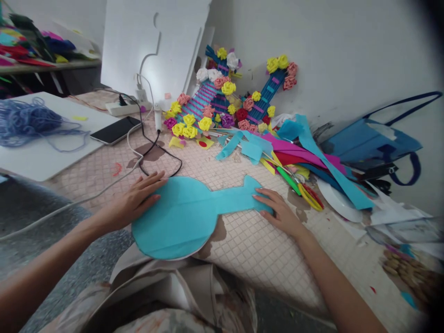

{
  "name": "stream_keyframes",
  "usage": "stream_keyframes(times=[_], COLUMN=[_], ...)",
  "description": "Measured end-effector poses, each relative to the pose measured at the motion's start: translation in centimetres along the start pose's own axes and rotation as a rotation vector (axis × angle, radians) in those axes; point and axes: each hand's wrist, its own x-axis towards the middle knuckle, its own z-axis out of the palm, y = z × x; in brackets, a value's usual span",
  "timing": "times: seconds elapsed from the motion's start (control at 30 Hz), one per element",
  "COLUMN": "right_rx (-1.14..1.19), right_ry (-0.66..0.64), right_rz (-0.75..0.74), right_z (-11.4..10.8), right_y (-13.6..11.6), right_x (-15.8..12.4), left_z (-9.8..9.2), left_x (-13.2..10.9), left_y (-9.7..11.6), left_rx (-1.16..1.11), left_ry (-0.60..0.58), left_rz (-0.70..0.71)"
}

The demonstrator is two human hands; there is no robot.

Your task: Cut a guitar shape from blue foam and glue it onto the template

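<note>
A turquoise paper-covered cutout (180,212), with a round body and a narrow neck ending in a notched head, lies at the table's front edge. Its round end juts out over the edge above my lap. My left hand (145,194) rests flat on the upper left of the round part, fingers stretched out. At the other end, my right hand (277,208) lays its extended fingers on the notched head. Neither hand is closed around the cutout. A faint crease or seam runs along its surface.
Behind stand decorated pieces with paper flowers (204,106). Crepe paper strips (305,152), scissors (310,196) and a blue bag (374,138) lie to the right. On the left are a phone (116,129), a glue gun (157,118), cables, and yarn (31,120) on a white board (41,162).
</note>
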Motion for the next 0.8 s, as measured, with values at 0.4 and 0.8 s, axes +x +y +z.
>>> stream_keyframes(times=[0.4,0.8], right_rx=[-0.030,-0.106], right_ry=[-0.061,-0.001], right_rz=[0.001,0.097], right_z=[-0.1,-1.4], right_y=[0.1,1.0], right_x=[-0.1,-0.9], left_z=[-1.3,1.8], left_x=[-2.8,-0.2], left_y=[-0.3,-0.1], left_rx=[-0.421,-0.501], left_ry=[0.094,0.143], left_rz=[-0.506,-0.390])
